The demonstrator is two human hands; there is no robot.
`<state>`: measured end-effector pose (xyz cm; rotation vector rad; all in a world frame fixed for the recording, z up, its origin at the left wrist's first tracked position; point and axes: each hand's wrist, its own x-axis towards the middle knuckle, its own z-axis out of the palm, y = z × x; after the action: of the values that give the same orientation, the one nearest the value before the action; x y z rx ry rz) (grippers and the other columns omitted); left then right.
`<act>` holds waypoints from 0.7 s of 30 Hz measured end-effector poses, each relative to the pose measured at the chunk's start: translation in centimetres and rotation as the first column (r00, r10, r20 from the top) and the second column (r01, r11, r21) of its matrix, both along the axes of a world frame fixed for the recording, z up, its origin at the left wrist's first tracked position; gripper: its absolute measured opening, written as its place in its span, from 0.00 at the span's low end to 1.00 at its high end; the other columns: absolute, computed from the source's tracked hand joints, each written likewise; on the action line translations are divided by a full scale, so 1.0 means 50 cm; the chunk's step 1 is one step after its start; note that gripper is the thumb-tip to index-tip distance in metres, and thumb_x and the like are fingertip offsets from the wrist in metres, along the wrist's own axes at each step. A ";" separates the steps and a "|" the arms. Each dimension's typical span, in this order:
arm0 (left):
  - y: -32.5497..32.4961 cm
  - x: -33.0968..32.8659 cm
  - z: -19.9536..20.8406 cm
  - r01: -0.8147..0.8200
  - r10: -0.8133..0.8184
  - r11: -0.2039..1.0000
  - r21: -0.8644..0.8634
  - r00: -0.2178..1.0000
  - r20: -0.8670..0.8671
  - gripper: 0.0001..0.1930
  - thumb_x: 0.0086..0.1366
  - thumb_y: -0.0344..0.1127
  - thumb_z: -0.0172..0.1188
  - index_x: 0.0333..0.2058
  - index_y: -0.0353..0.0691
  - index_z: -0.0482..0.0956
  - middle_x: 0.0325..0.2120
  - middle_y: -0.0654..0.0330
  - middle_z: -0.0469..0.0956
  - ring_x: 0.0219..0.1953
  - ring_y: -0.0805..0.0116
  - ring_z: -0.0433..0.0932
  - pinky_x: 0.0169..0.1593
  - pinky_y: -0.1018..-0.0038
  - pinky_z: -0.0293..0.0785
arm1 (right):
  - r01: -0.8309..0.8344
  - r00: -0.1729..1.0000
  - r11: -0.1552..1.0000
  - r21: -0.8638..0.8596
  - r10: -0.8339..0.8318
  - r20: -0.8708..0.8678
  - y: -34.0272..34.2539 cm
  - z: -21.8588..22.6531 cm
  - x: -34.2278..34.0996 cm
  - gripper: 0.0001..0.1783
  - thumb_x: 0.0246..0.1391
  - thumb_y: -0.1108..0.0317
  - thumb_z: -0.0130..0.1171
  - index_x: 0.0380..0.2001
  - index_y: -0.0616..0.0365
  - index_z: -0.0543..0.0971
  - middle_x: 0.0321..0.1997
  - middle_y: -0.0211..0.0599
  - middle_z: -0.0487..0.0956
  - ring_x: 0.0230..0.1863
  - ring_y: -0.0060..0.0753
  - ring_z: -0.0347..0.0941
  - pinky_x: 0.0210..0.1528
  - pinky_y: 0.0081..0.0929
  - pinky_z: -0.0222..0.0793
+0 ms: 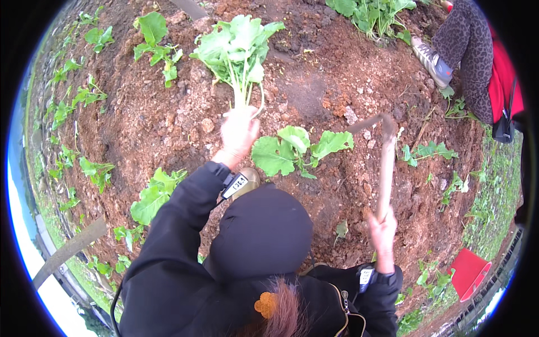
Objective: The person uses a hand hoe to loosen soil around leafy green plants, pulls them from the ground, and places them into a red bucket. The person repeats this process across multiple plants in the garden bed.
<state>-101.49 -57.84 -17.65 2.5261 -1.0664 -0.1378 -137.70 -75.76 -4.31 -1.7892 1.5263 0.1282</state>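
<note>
My left hand point(238, 133) is closed around the stems of a bunch of leafy green seedlings point(238, 53), which points away from me over the reddish-brown soil. In my right hand point(383, 233) is the wooden handle of a small hoe point(387, 157). The hoe's dark blade end points left and is at the soil, just right of a young leafy plant point(297, 149). That plant lies between my two hands, its leaves spread low. My shoe point(247, 181) shows in part beside my left wrist.
Another person's patterned trouser leg point(466, 50) and grey shoe point(432, 62) are at the far right. More seedlings point(376, 17) lie in a heap at the top. Rows of young plants point(98, 171) run down the left. A red container point(469, 274) stands at the lower right near grass point(499, 185).
</note>
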 end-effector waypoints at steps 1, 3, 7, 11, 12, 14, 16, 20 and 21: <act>0.013 0.037 0.021 -0.016 0.032 0.994 -0.109 0.988 0.152 0.26 0.47 0.40 0.65 0.45 0.38 0.69 0.37 0.55 0.72 0.39 0.56 0.71 0.43 0.66 0.69 | -0.053 0.997 0.998 -0.040 0.055 0.054 -0.030 0.011 0.022 0.16 0.43 0.66 0.59 0.33 0.64 0.69 0.22 0.45 0.75 0.21 0.34 0.73 0.25 0.31 0.70; 0.006 0.080 0.034 -0.088 0.079 0.996 0.036 0.978 0.193 0.42 0.42 0.46 0.69 0.54 0.36 0.60 0.44 0.51 0.69 0.43 0.52 0.69 0.47 0.63 0.67 | -0.120 0.993 0.982 -0.143 0.121 -0.006 -0.084 0.007 0.082 0.17 0.44 0.65 0.59 0.33 0.64 0.68 0.21 0.48 0.75 0.21 0.39 0.74 0.24 0.34 0.70; -0.032 0.110 0.000 -0.126 0.144 0.921 0.368 0.989 -0.023 0.56 0.40 0.50 0.70 0.61 0.35 0.43 0.41 0.46 0.72 0.43 0.49 0.73 0.47 0.60 0.68 | -0.341 0.940 0.893 -0.294 0.329 -0.092 -0.164 -0.026 0.210 0.19 0.43 0.64 0.60 0.34 0.64 0.67 0.24 0.56 0.75 0.27 0.56 0.74 0.29 0.41 0.71; -0.027 0.173 -0.019 -0.214 0.299 0.942 0.259 0.887 -0.352 0.49 0.44 0.41 0.65 0.62 0.41 0.44 0.30 0.43 0.77 0.32 0.45 0.77 0.39 0.59 0.74 | -0.403 0.901 0.893 -0.198 0.351 -0.253 -0.201 -0.033 0.296 0.19 0.42 0.63 0.61 0.33 0.63 0.68 0.29 0.56 0.76 0.34 0.56 0.74 0.36 0.43 0.70; -0.012 0.199 -0.012 -0.171 0.282 0.944 0.283 0.864 -0.417 0.45 0.45 0.38 0.63 0.61 0.44 0.48 0.34 0.43 0.77 0.36 0.47 0.77 0.43 0.62 0.73 | -0.411 0.897 0.894 -0.180 0.361 -0.256 -0.207 -0.030 0.310 0.19 0.42 0.62 0.61 0.33 0.63 0.68 0.30 0.56 0.76 0.36 0.56 0.74 0.38 0.43 0.70; 0.014 0.245 0.010 -0.188 0.243 0.969 0.162 0.846 -0.475 0.35 0.47 0.35 0.59 0.56 0.43 0.60 0.36 0.45 0.76 0.41 0.49 0.76 0.46 0.65 0.71 | -0.438 0.868 0.888 -0.143 0.376 -0.324 -0.220 -0.019 0.335 0.19 0.42 0.62 0.61 0.34 0.62 0.69 0.31 0.57 0.76 0.37 0.56 0.74 0.40 0.43 0.70; 0.048 0.304 0.046 -0.179 0.206 0.978 0.103 0.809 -0.551 0.29 0.47 0.34 0.56 0.52 0.42 0.67 0.38 0.46 0.76 0.43 0.52 0.75 0.47 0.66 0.70 | -0.441 0.850 0.891 -0.107 0.377 -0.367 -0.232 -0.007 0.357 0.19 0.42 0.63 0.61 0.34 0.62 0.69 0.32 0.57 0.77 0.38 0.55 0.74 0.41 0.42 0.70; 0.095 0.404 0.133 -0.206 0.248 0.964 0.166 0.483 -0.840 0.23 0.49 0.31 0.61 0.47 0.32 0.72 0.35 0.59 0.77 0.38 0.73 0.74 0.42 0.78 0.70 | -0.446 0.825 0.893 -0.057 0.386 -0.414 -0.249 0.014 0.407 0.19 0.42 0.64 0.61 0.36 0.62 0.70 0.35 0.57 0.76 0.40 0.55 0.73 0.44 0.42 0.69; 0.103 0.424 0.156 -0.185 0.273 0.958 0.217 0.372 -0.887 0.23 0.50 0.32 0.63 0.46 0.31 0.72 0.35 0.59 0.77 0.37 0.73 0.74 0.41 0.78 0.70 | -0.452 0.804 0.892 -0.025 0.395 -0.444 -0.253 0.019 0.420 0.19 0.42 0.64 0.61 0.36 0.62 0.70 0.35 0.57 0.76 0.41 0.55 0.73 0.44 0.42 0.69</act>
<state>-80.29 -52.71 -9.84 2.0309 -0.2114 -1.3501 -116.68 -88.41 -3.35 -2.3015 1.4095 0.7028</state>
